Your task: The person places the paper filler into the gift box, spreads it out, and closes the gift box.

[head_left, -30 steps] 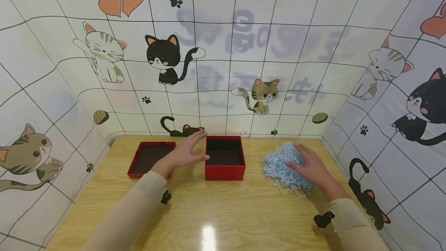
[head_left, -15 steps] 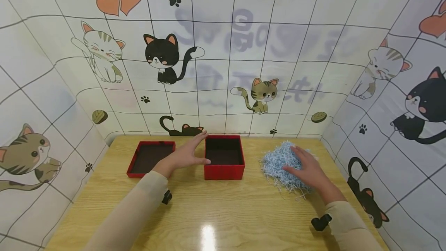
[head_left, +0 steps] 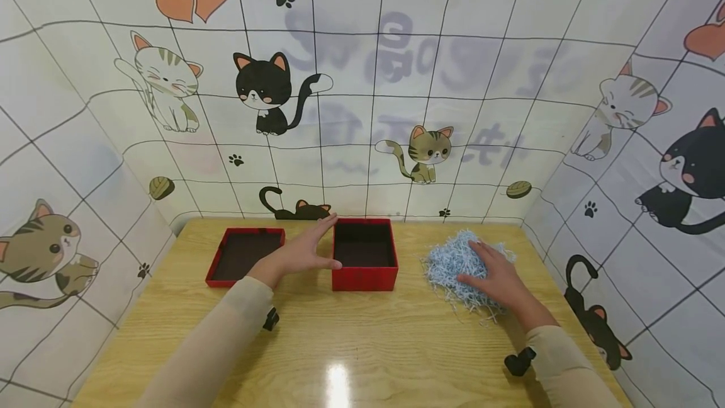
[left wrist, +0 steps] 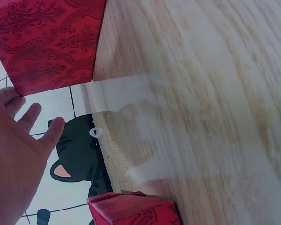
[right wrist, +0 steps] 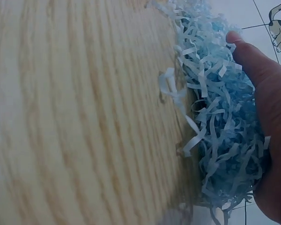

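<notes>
A red patterned box point(head_left: 364, 278) with a dark inside stands at the middle of the table, its top uncovered. My left hand point(head_left: 303, 250) is at its left side, thumb and fingers spread; in the left wrist view the fingertips point(left wrist: 9, 96) are right at the box's edge. To the right lies a loose heap of light blue shredded paper point(head_left: 453, 266). My right hand point(head_left: 498, 276) rests over the right part of the heap, fingers extended and thumb apart. In the right wrist view the thumb point(right wrist: 253, 58) lies along the paper strands point(right wrist: 225, 122); the other fingers are hidden.
A red lid point(head_left: 246, 257) with a dark inside lies upturned left of the box, partly behind my left hand. Stray paper strips fringe the heap on the wooden table point(head_left: 368, 345). A cat-print tiled sheet point(head_left: 351, 93) encloses the table's back and sides.
My right hand has shifted slightly left over the shredded paper. The left hand stays at the box with its thumb a little lower. Box and lid have not moved.
</notes>
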### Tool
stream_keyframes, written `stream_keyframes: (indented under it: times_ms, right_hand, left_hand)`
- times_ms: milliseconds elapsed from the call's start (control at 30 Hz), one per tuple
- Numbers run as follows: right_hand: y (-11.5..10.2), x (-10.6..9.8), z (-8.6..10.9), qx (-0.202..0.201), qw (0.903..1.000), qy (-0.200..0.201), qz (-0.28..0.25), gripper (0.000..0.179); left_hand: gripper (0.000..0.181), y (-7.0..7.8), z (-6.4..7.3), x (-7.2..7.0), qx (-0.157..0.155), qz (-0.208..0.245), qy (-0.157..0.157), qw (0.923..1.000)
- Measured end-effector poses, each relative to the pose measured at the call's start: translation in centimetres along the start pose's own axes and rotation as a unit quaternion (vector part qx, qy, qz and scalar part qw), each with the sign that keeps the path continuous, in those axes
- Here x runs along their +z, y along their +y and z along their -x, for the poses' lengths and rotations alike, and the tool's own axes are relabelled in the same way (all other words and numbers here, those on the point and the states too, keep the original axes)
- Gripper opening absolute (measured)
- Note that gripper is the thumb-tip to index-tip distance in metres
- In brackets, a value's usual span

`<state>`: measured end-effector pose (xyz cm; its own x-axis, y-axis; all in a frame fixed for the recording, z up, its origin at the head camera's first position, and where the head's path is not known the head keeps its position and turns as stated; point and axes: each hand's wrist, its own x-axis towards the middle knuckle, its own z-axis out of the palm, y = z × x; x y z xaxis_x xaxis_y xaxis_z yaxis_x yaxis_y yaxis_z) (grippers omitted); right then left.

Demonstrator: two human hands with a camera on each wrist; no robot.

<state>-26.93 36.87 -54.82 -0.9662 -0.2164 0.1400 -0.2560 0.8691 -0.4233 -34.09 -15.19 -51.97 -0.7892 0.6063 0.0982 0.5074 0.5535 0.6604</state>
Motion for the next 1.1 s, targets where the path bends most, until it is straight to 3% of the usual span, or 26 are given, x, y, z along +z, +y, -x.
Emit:
stream_keyframes:
  times_ms: [467, 1100]
  right_hand:
    - [1.8, 1.2, -0.1, 0.037, 0.9971, -0.021, -0.064, 0.106]
    - [2.5, 2.1, -0.5, 0.050, 0.9986, 0.006, -0.013, 0.104]
  left_hand:
    - [0.124, 0.5, 0.2, -0.4, -0.006, -0.019, -0.010, 0.9998]
    - [0.126, 0.4, -0.1, -0.4, -0.002, -0.019, -0.012, 0.9997]
